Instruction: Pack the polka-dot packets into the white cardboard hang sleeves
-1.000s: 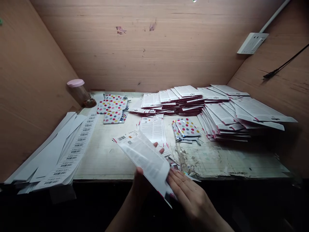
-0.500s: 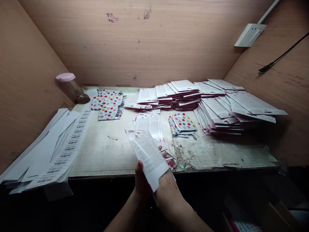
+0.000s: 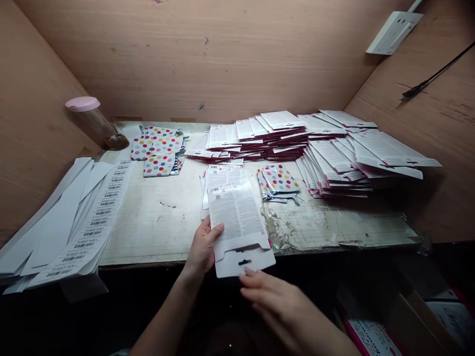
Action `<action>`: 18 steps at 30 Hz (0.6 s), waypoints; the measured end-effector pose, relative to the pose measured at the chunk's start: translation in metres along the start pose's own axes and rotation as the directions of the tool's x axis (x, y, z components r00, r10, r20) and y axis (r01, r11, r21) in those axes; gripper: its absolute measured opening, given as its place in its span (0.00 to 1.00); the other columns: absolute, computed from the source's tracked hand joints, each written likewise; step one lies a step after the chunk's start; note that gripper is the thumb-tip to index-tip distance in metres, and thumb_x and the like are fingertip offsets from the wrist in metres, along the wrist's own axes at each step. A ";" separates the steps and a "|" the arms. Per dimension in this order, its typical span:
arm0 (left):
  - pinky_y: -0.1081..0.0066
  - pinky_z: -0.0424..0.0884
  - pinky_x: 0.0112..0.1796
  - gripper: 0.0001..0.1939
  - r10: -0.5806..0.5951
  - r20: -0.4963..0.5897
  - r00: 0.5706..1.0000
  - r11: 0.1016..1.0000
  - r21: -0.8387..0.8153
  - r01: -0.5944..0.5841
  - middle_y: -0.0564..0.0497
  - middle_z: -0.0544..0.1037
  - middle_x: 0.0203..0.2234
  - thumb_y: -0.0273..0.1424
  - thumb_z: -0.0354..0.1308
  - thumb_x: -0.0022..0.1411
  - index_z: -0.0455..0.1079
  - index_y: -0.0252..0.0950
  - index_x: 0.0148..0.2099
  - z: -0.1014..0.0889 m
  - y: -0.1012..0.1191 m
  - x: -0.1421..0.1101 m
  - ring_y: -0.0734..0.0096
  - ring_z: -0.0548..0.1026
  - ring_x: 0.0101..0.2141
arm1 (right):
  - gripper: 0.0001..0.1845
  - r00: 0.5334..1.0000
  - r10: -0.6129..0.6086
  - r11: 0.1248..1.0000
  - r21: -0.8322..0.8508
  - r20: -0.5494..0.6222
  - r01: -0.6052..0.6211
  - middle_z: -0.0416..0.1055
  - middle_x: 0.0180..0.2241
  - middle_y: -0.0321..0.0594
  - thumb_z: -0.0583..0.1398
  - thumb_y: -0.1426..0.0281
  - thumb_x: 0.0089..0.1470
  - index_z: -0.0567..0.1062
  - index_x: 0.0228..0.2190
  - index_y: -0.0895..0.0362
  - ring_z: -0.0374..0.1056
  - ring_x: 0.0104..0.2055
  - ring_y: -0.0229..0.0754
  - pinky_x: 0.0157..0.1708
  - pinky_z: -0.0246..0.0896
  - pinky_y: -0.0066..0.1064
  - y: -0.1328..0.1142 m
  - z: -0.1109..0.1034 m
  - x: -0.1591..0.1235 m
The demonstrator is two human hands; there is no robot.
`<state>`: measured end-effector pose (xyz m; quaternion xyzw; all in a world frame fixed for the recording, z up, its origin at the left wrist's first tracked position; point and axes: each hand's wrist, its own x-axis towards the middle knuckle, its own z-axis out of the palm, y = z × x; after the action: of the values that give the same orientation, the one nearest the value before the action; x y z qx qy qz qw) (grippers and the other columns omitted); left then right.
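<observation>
My left hand (image 3: 204, 244) grips a flat white cardboard packet (image 3: 239, 217) by its left edge, thumb on top. The packet is covered in small print, and its near end has a flap with a dark hang hole and an open slot. Just below that end is my right hand (image 3: 270, 296), fingers stretched out and apart from one another; its fingertips are close to the flap, and whether they touch it I cannot tell. Beneath the packet lie more printed packets (image 3: 222, 171). Right of it rest polka-dot pouches (image 3: 280, 179) in clear wrap.
Stacks of white packets (image 3: 260, 131) line the back, with another pile (image 3: 334, 163) at the right. More polka-dot pouches (image 3: 159, 163) lie at left. Barcode label sheets (image 3: 96, 217) cover the left edge, near a pink-lidded bottle (image 3: 92, 123). Boxes (image 3: 415, 316) stand below right.
My right hand has come out from the packet's near end and moved down right. The packet has turned more upright, its flap and hang hole now showing, with my left hand on its edge.
</observation>
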<state>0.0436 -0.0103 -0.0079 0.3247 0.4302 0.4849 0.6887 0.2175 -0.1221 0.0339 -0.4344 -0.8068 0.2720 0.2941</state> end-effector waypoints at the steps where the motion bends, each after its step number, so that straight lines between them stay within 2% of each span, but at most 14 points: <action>1: 0.50 0.67 0.54 0.31 0.113 -0.017 0.993 0.981 0.160 -0.109 0.40 0.73 0.53 0.33 0.61 0.56 0.60 0.34 0.62 -0.003 -0.001 0.004 0.49 0.70 0.55 | 0.16 0.997 0.048 0.998 0.038 -0.068 -0.046 0.72 0.49 0.42 0.53 0.75 0.62 0.73 0.48 0.53 0.68 0.52 0.43 0.51 0.67 0.33 0.008 -0.004 -0.004; 2: 0.48 0.64 0.56 0.33 0.235 -0.032 0.972 0.914 0.346 -0.209 0.39 0.69 0.57 0.33 0.60 0.58 0.57 0.35 0.64 -0.005 -0.004 0.006 0.48 0.66 0.58 | 0.14 0.983 0.108 0.994 0.053 -0.150 -0.101 0.73 0.46 0.42 0.53 0.74 0.63 0.74 0.46 0.53 0.69 0.49 0.42 0.48 0.68 0.32 0.019 -0.005 -0.004; 3: 0.46 0.60 0.57 0.34 0.369 -0.039 0.928 0.787 0.545 -0.290 0.37 0.64 0.61 0.32 0.59 0.58 0.55 0.35 0.65 -0.006 -0.008 0.006 0.46 0.60 0.61 | 0.13 0.962 0.152 0.988 0.045 -0.227 -0.146 0.72 0.43 0.43 0.53 0.74 0.63 0.75 0.44 0.54 0.69 0.46 0.42 0.46 0.68 0.33 0.031 -0.002 -0.002; 4: 0.44 0.57 0.59 0.35 0.493 -0.013 0.870 0.606 0.722 -0.333 0.37 0.59 0.64 0.29 0.59 0.58 0.53 0.35 0.66 -0.007 -0.012 0.003 0.45 0.56 0.63 | 0.13 0.943 0.165 0.986 0.022 -0.288 -0.166 0.72 0.40 0.43 0.53 0.74 0.63 0.75 0.44 0.54 0.69 0.44 0.43 0.45 0.68 0.35 0.044 0.004 0.002; 5: 0.42 0.55 0.59 0.34 0.580 0.061 0.812 0.406 0.843 -0.353 0.37 0.57 0.64 0.27 0.59 0.58 0.54 0.35 0.65 -0.009 -0.016 -0.002 0.44 0.53 0.64 | 0.13 0.930 0.159 0.985 -0.005 -0.331 -0.170 0.71 0.39 0.44 0.53 0.74 0.63 0.75 0.44 0.55 0.68 0.43 0.44 0.44 0.68 0.37 0.056 0.012 0.007; 6: 0.41 0.56 0.59 0.30 0.612 0.171 0.772 0.227 0.897 -0.378 0.37 0.60 0.63 0.25 0.58 0.60 0.58 0.36 0.63 -0.011 -0.020 -0.009 0.45 0.55 0.64 | 0.13 0.921 0.152 0.985 -0.028 -0.359 -0.173 0.70 0.38 0.44 0.53 0.74 0.63 0.75 0.44 0.55 0.67 0.42 0.45 0.43 0.67 0.38 0.067 0.021 0.012; 7: 0.42 0.58 0.58 0.24 0.591 0.295 0.751 0.093 0.900 -0.427 0.38 0.65 0.60 0.25 0.57 0.61 0.63 0.36 0.60 -0.016 -0.023 -0.016 0.46 0.58 0.62 | 0.13 0.912 0.153 0.982 -0.044 -0.381 -0.183 0.69 0.37 0.44 0.53 0.74 0.62 0.75 0.44 0.56 0.66 0.41 0.45 0.43 0.67 0.39 0.076 0.030 0.017; 8: 0.45 0.62 0.57 0.18 0.535 0.412 0.738 0.006 0.871 -0.491 0.40 0.70 0.55 0.27 0.56 0.63 0.66 0.36 0.56 -0.021 -0.026 -0.024 0.49 0.63 0.59 | 0.12 0.903 0.159 0.979 -0.056 -0.400 -0.198 0.68 0.37 0.44 0.53 0.74 0.62 0.75 0.44 0.56 0.65 0.41 0.45 0.42 0.66 0.40 0.082 0.038 0.022; 9: 0.47 0.65 0.56 0.15 0.473 0.506 0.721 -0.043 0.831 -0.555 0.41 0.74 0.51 0.30 0.57 0.63 0.68 0.36 0.53 -0.028 -0.027 -0.031 0.51 0.67 0.56 | 0.12 0.893 0.168 0.975 -0.064 -0.417 -0.213 0.67 0.36 0.43 0.54 0.74 0.62 0.76 0.43 0.56 0.65 0.41 0.45 0.42 0.66 0.40 0.085 0.044 0.025; 10: 0.49 0.67 0.55 0.16 0.423 0.575 0.701 -0.070 0.792 -0.607 0.41 0.75 0.49 0.33 0.58 0.63 0.68 0.35 0.52 -0.035 -0.029 -0.037 0.52 0.69 0.55 | 0.11 0.884 0.178 0.971 -0.067 -0.432 -0.228 0.67 0.35 0.43 0.55 0.73 0.62 0.76 0.41 0.56 0.64 0.40 0.45 0.42 0.65 0.40 0.087 0.048 0.028; 12: 0.51 0.68 0.55 0.25 0.372 0.656 0.656 -0.121 0.735 -0.667 0.39 0.74 0.50 0.38 0.61 0.60 0.65 0.31 0.56 -0.048 -0.031 -0.046 0.52 0.69 0.55 | 0.08 0.872 0.196 0.965 -0.071 -0.448 -0.254 0.66 0.33 0.41 0.56 0.73 0.61 0.76 0.38 0.56 0.63 0.39 0.45 0.41 0.64 0.39 0.087 0.052 0.032; 14: 0.52 0.69 0.55 0.30 0.366 0.704 0.608 -0.175 0.694 -0.698 0.38 0.74 0.52 0.39 0.62 0.60 0.62 0.30 0.60 -0.058 -0.034 -0.048 0.52 0.69 0.55 | 0.06 0.865 0.205 0.960 -0.080 -0.459 -0.270 0.65 0.32 0.40 0.57 0.73 0.60 0.75 0.34 0.56 0.63 0.38 0.45 0.40 0.62 0.38 0.086 0.053 0.035; 18: 0.56 0.70 0.55 0.25 0.411 0.721 0.558 -0.196 0.667 -0.718 0.40 0.75 0.50 0.33 0.60 0.62 0.64 0.32 0.60 -0.063 -0.040 -0.043 0.56 0.71 0.55 | 0.07 0.873 0.178 0.959 -0.120 -0.454 -0.258 0.65 0.31 0.39 0.56 0.73 0.61 0.72 0.31 0.56 0.62 0.36 0.44 0.39 0.59 0.36 0.088 0.054 0.038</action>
<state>-0.0052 -0.0616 -0.0574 0.8880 0.3393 0.3049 0.0578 0.2098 -0.0572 -0.0549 -0.5971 -0.6863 0.1260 0.3958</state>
